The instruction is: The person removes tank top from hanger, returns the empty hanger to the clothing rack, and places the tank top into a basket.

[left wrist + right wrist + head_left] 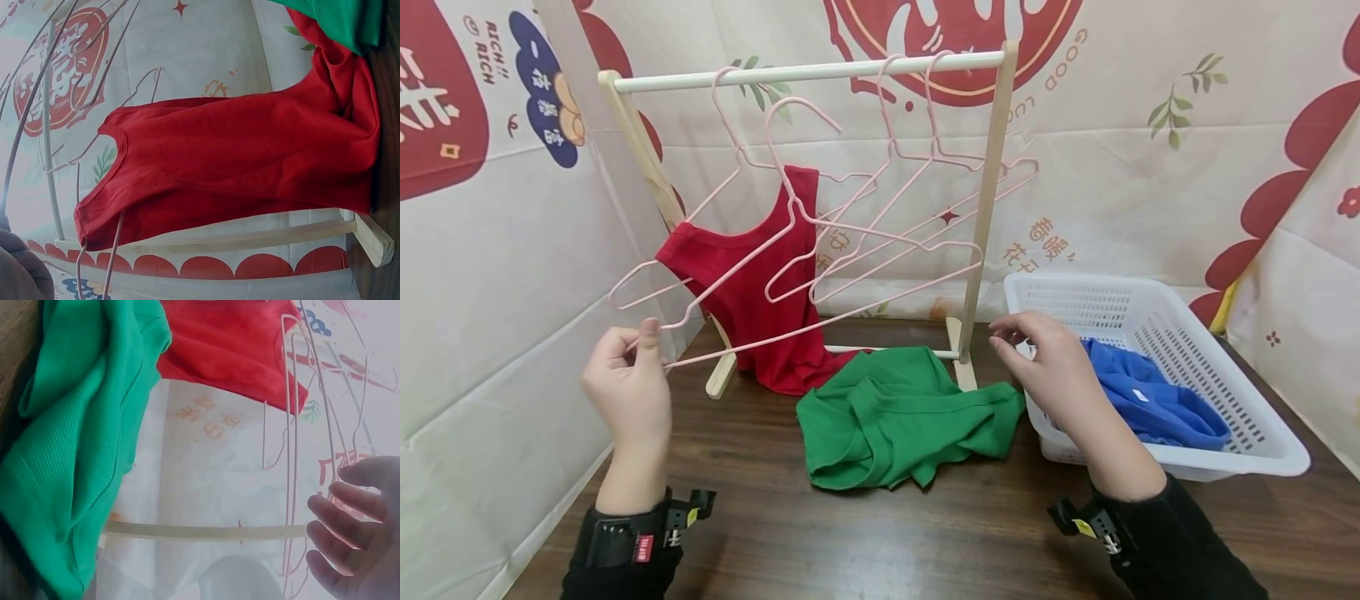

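Observation:
My left hand [628,383] pinches the left end of a pink wire hanger [792,200] between thumb and fingers. This hanger is held up in front of the rack, its hook off the bar and its far end reaching right. My right hand [1048,358] is held in the air near the basket, fingers loosely bent, with nothing in it; the right wrist view shows its spread fingers [340,528]. Behind the held hanger, a red sleeveless top [767,308] hangs on another pink hanger, its hem on the table. A crumpled green garment [910,417] lies in front of the rack.
A small wooden rack with a white bar [812,72] stands at the back, two bare pink hangers [891,150] on its right part. At right, a white plastic basket [1270,462] holds a blue garment [1157,400]. Printed cloth [1112,208] covers the walls behind.

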`<state>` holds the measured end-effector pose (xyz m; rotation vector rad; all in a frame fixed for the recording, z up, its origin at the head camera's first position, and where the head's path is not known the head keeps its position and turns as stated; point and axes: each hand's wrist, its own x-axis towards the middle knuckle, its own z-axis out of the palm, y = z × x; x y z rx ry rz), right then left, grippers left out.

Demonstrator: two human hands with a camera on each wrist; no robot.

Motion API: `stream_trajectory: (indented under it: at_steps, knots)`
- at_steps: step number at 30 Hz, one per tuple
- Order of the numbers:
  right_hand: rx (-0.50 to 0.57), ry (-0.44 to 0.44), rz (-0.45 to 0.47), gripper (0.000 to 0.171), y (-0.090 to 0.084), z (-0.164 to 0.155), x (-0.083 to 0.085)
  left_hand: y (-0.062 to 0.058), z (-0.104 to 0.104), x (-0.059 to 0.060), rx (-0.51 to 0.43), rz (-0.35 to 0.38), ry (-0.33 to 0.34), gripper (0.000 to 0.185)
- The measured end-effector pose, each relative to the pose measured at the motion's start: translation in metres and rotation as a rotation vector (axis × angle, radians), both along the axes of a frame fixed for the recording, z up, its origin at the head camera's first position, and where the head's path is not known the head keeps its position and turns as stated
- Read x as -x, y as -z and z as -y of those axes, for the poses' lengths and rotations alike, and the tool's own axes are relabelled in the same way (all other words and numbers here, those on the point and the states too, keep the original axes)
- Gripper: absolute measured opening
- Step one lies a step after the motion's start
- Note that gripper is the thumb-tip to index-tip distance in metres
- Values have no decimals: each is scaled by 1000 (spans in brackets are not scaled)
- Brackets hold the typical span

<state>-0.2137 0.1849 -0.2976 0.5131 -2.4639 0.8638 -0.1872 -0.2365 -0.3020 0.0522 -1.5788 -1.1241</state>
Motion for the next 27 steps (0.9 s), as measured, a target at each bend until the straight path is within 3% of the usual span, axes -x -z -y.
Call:
stream_trajectory:
  at_steps: [5, 12, 20, 22, 27]
  knots:
    - [-17, -28, 5, 18, -3, 1, -6, 1, -3, 0, -18, 14, 34, 47]
    - [-13, -29, -3, 19, -3, 0, -9, 1, -2, 5, -165, 50, 121, 41]
    - [-16, -53, -3, 21, -2, 0, -11, 3, 3, 12, -405, -97, 337, 40]
    - [-17, -59, -1, 20, -2, 0, -11, 3, 5, 14, -463, -120, 370, 41]
    - [-23, -63, -9, 20, 0, 1, -12, 6, 10, 19, -566, -113, 373, 42]
